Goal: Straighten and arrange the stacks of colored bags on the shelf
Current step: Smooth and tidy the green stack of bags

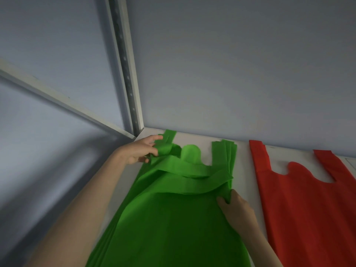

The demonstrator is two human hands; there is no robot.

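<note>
Post [126, 74]: pale metal upright with a row of holes, standing at the back left corner of the shelf [192, 139].
Rail [57, 97]: pale bar slanting from the left edge to the foot of the post.
Left hand [141, 151]: fingers curled, pinching the folded left handle of the green bags [173, 218].
Green bags: a stack lying flat on the white shelf, handles toward the back wall; the top layer is folded over in a band across the stack, and the left side edges fan out unevenly.
Right hand [234, 207]: gripping the stack's right edge, thumb on top, just below the band.
Red bags [308, 209]: lying flat to the right, apart from the green ones; possibly only one bag, as its edges are too dim to count.
</note>
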